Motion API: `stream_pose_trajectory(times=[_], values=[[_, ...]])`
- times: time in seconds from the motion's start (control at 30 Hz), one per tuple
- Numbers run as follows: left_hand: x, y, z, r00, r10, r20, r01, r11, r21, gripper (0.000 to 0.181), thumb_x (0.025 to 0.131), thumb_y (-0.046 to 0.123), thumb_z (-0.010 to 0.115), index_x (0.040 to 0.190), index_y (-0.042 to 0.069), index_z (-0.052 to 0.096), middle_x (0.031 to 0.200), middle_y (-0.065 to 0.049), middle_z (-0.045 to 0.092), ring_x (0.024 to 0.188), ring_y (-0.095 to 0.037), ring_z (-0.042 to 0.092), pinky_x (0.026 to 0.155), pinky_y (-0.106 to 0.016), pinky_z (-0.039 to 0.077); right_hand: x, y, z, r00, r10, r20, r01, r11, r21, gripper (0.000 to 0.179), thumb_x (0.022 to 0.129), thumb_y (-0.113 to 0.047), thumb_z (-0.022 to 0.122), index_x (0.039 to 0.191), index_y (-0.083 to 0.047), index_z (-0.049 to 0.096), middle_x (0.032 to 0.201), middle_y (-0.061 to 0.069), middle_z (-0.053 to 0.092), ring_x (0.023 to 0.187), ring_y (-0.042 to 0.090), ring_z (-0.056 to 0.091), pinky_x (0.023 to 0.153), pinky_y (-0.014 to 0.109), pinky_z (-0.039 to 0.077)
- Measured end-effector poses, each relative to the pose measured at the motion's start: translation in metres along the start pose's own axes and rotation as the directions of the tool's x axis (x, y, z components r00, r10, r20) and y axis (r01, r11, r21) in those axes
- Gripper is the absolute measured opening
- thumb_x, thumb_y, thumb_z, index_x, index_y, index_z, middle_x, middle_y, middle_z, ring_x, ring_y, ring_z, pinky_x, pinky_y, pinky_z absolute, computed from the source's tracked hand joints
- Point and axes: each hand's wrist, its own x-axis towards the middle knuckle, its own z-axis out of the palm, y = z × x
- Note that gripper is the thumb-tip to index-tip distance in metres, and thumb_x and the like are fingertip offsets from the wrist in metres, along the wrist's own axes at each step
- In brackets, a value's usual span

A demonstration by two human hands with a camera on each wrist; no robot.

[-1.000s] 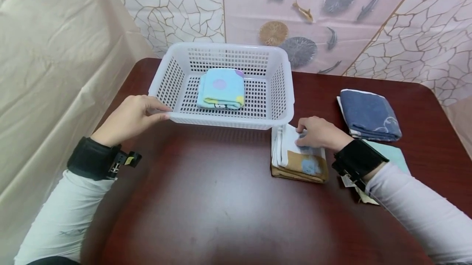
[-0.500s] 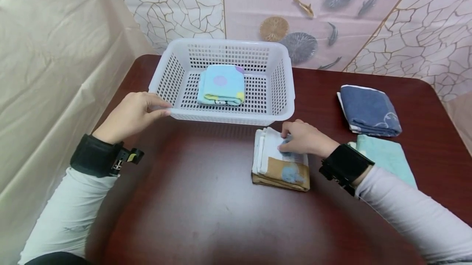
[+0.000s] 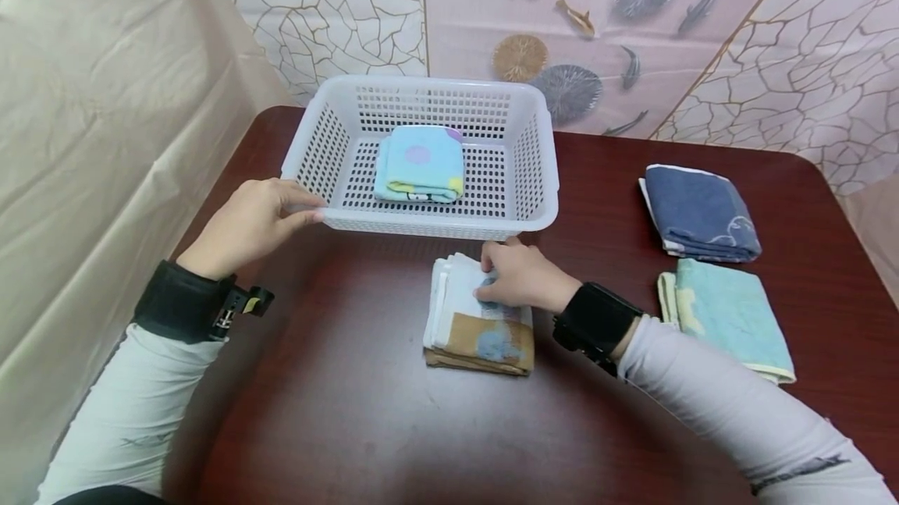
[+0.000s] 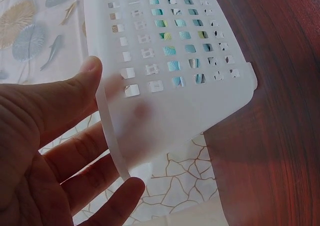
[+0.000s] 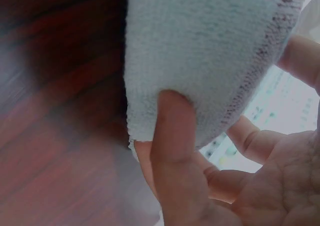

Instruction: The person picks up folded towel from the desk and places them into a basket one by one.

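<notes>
A white perforated plastic basket [image 3: 435, 225] stands at the back of the table. Its near left corner is pinched by my left hand [image 3: 253, 216]; in the left wrist view the thumb [image 4: 90, 71] lies on one side of the rim and fingers lie behind the wall. Inside the basket lies a folded light-blue towel [image 3: 424, 161]. My right hand [image 3: 527, 275] grips the far right part of a folded white and brown towel [image 3: 470, 333], in front of the basket. In the right wrist view the thumb [image 5: 175, 131] presses its white cloth, with fingers behind.
To the right lie a folded dark-blue towel [image 3: 702, 212] and, nearer, a folded mint-green towel [image 3: 730, 314]. Patterned cloth [image 3: 485, 37] hangs behind the dark red wooden table [image 3: 365, 411]. A cream cloth [image 3: 126, 99] drapes along the left side.
My right hand has moved left with the white and brown towel, away from the mint-green towel, which now shows more fully. The left hand stays at the basket's corner.
</notes>
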Motion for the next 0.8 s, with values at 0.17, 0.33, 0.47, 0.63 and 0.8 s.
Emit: stream_pose_trajectory(times=[0.17, 0.33, 0.47, 0.63, 0.8], values=[[0.0, -0.001, 0.001, 1.0, 0.012, -0.009, -0.012, 1.0, 0.0, 0.024, 0.08, 0.014, 0.071, 0.103, 0.006, 0.07, 0.098, -0.011, 0.068, 0.091, -0.021, 0.057, 0.075, -0.043, 0.048, 0.007, -0.016, 0.009, 1.0, -0.017, 0.0, 0.017, 1.0, 0.005, 0.028, 0.083, -0.03, 0.066, 0.095, -0.01, 0.051, 0.097, 0.011, 0.048, 0.087, 0.028, 0.042, 0.075, 0.042, 0.037], [0.001, -0.001, 0.001, 1.0, 0.024, -0.011, -0.024, 1.0, -0.003, 0.024, 0.079, 0.011, 0.071, 0.102, 0.006, 0.07, 0.097, -0.011, 0.068, 0.088, -0.02, 0.057, 0.07, -0.04, 0.048, 0.014, -0.034, 0.017, 0.999, -0.035, -0.008, 0.035, 0.999, 0.004, 0.028, 0.082, -0.033, 0.067, 0.094, -0.012, 0.05, 0.097, 0.01, 0.047, 0.088, 0.029, 0.041, 0.073, 0.041, 0.037], [0.0, -0.002, 0.002, 1.0, 0.014, 0.001, -0.014, 1.0, -0.014, 0.024, 0.08, 0.012, 0.071, 0.103, 0.005, 0.069, 0.098, -0.011, 0.067, 0.088, -0.02, 0.056, 0.07, -0.04, 0.049, 0.019, -0.042, 0.02, 0.999, -0.046, -0.011, 0.046, 0.999, 0.002, 0.028, 0.081, -0.033, 0.067, 0.093, -0.013, 0.051, 0.095, 0.009, 0.047, 0.086, 0.027, 0.042, 0.072, 0.039, 0.038], [-0.008, 0.004, 0.004, 1.0, -0.002, -0.012, 0.002, 1.0, 0.002, 0.032, 0.083, 0.018, 0.069, 0.112, 0.004, 0.064, 0.111, -0.014, 0.061, 0.101, -0.026, 0.05, 0.085, -0.049, 0.045, 0.013, -0.033, 0.015, 0.998, -0.045, -0.036, 0.048, 0.996, 0.073, 0.03, 0.083, -0.034, 0.065, 0.098, -0.011, 0.054, 0.092, 0.008, 0.049, 0.08, 0.022, 0.046, 0.067, 0.034, 0.041], [-0.029, 0.019, -0.001, 0.994, -0.005, -0.113, 0.006, 1.0, 0.009, 0.044, 0.084, 0.021, 0.068, 0.124, 0.007, 0.055, 0.125, -0.014, 0.051, 0.116, -0.029, 0.039, 0.095, -0.053, 0.035, 0.001, -0.012, 0.005, 0.997, -0.029, -0.072, 0.045, 0.974, 0.223, 0.037, 0.086, -0.03, 0.062, 0.111, -0.004, 0.054, 0.098, 0.011, 0.056, 0.085, 0.02, 0.05, 0.071, 0.036, 0.045]])
